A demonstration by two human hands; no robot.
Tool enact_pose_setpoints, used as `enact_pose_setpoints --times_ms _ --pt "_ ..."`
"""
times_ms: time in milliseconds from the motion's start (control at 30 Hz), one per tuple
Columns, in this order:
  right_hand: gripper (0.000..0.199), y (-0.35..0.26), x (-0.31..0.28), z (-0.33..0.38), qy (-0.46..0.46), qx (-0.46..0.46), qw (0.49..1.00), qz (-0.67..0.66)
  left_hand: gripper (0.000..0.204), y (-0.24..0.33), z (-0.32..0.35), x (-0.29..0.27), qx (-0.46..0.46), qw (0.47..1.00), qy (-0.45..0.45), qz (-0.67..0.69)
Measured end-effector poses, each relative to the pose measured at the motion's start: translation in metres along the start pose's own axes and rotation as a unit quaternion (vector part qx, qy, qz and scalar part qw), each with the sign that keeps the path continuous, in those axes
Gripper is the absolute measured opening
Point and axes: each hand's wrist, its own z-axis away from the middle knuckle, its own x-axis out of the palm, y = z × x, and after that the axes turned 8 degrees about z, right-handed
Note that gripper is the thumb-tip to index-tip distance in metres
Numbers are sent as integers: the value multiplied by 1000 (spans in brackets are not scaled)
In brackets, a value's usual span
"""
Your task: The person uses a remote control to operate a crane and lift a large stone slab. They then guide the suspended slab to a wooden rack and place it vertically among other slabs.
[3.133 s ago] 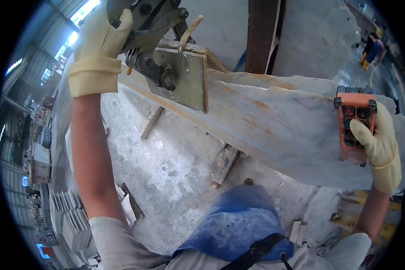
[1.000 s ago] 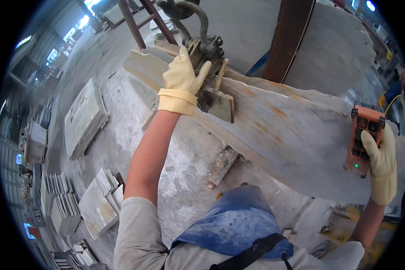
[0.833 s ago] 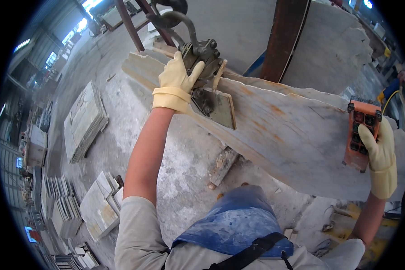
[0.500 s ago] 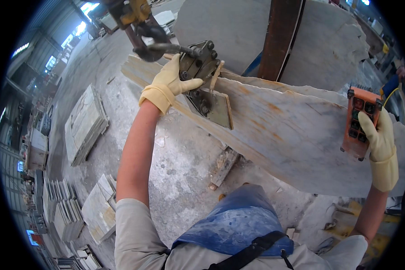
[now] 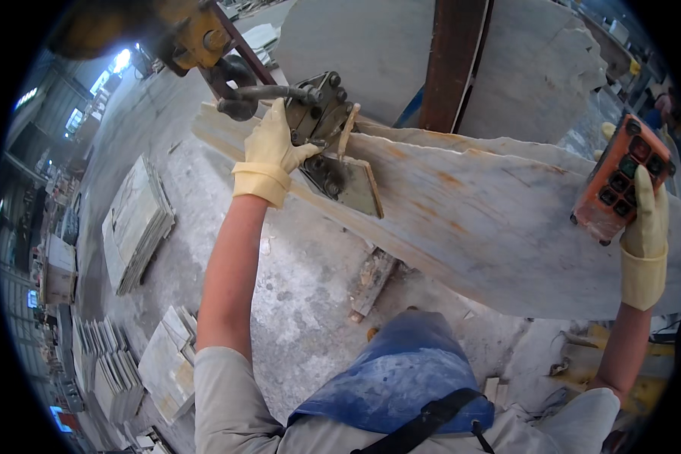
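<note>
My left hand (image 5: pixel 266 155), in a cream rubber glove, grips the edge of a dark metal plate-lifting clamp (image 5: pixel 316 113), thumb pointing right across it. The clamp sits over the upper edge of a large white-grey stone slab (image 5: pixel 477 219) with rust-brown streaks. A curved shackle (image 5: pixel 276 91) joins the clamp to a dark crane hook (image 5: pixel 234 83). At the right, my gloved right hand (image 5: pixel 647 223) holds an orange remote control (image 5: pixel 620 181) with dark buttons. Its thumb lies on the button face; the other fingers are mostly behind it.
A rusty upright steel beam (image 5: pixel 454 68) stands behind the slab, before another big grey slab (image 5: pixel 356 45). Stacked stone slabs (image 5: pixel 138 227) lie on the dusty floor at left, with more thin slabs (image 5: pixel 110 363) nearer. A wooden block (image 5: pixel 373 284) lies below the slab.
The remote has risen and tilted to the right, and my right thumb has shifted on its buttons. More of the yellow hoist block shows at upper left. My left hand stays at the clamp.
</note>
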Motion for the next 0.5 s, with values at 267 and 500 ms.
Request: enact_pose_setpoints --times_ms 267,500 --pt "63 13 -6 -4 3 -14 1000 -16 78 2 -7 13 25 996 69 40" --pt "63 8 -14 -13 12 6 993 -120 59 18 -21 8 -14 996 62 67"
